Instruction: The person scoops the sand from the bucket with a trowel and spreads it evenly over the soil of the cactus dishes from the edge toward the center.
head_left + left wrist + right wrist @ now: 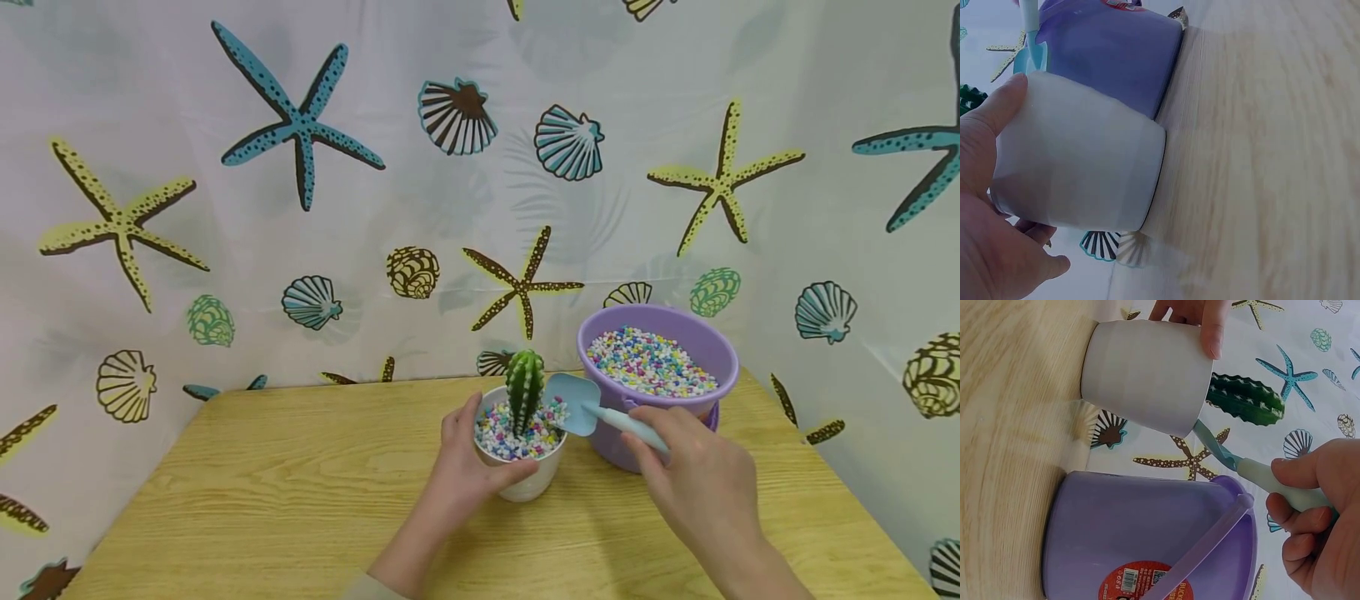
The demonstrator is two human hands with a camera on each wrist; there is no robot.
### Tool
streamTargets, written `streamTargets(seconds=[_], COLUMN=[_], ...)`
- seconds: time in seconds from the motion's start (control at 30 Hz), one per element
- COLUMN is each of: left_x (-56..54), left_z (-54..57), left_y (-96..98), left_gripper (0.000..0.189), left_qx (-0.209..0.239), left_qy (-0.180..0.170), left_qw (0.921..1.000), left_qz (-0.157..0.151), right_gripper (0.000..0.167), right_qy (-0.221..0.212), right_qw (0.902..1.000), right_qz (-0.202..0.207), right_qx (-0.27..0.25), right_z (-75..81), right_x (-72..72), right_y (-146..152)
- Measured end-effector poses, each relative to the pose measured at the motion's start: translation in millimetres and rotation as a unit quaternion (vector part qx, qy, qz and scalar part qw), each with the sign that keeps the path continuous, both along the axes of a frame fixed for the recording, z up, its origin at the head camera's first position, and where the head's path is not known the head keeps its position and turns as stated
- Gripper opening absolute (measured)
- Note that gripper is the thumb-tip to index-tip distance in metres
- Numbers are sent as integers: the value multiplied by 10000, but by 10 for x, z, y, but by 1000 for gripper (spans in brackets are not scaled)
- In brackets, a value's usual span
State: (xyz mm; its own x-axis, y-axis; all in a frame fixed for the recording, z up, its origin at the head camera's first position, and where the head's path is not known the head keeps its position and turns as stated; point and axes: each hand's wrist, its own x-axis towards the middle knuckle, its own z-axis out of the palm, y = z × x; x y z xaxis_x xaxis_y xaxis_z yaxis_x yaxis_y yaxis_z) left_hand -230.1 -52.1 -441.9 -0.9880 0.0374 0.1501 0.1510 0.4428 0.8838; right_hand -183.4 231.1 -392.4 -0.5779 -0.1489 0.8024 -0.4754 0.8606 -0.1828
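A green cactus (524,392) stands upright in a white pot (525,483) that is filled with small multicoloured pebbles (504,435). My left hand (467,471) holds the pot by its rim from the left, thumb across the front. In my right hand (701,467) is the handle of a small light-blue shovel (573,403). The shovel's blade tilts at the pot's right rim, with a few pebbles at its edge. In the right wrist view, the shovel (1216,445) touches or nearly touches the rim of the pot (1147,372).
Just right of the pot stands a purple bucket (619,446), holding many of the same pebbles (652,362). Its handle hangs down at the side. Everything stands on a wooden table (300,483). A curtain (375,217) printed with starfish and shells hangs behind.
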Motion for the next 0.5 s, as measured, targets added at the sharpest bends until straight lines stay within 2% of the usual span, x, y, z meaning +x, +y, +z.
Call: streamTargets(seconds=[0.3,0.4,0.5], left_x=[32,40,18], left_z=[-18,-20,-6], left_y=[115,140,121], left_gripper=[130,131,131], left_qx=[56,60,10], left_qy=[-62,-52,-58], left_qw=[9992,9990,9994], left_qz=[398,448,353], right_gripper=[31,31,30], right_qy=[161,211,314], right_qw=[9997,9994,9989], right_qz=[87,111,143], right_qx=[186,253,303], right_z=[-3,-2,1], right_x=[-44,-57,-71], right_y=[0,-1,-8])
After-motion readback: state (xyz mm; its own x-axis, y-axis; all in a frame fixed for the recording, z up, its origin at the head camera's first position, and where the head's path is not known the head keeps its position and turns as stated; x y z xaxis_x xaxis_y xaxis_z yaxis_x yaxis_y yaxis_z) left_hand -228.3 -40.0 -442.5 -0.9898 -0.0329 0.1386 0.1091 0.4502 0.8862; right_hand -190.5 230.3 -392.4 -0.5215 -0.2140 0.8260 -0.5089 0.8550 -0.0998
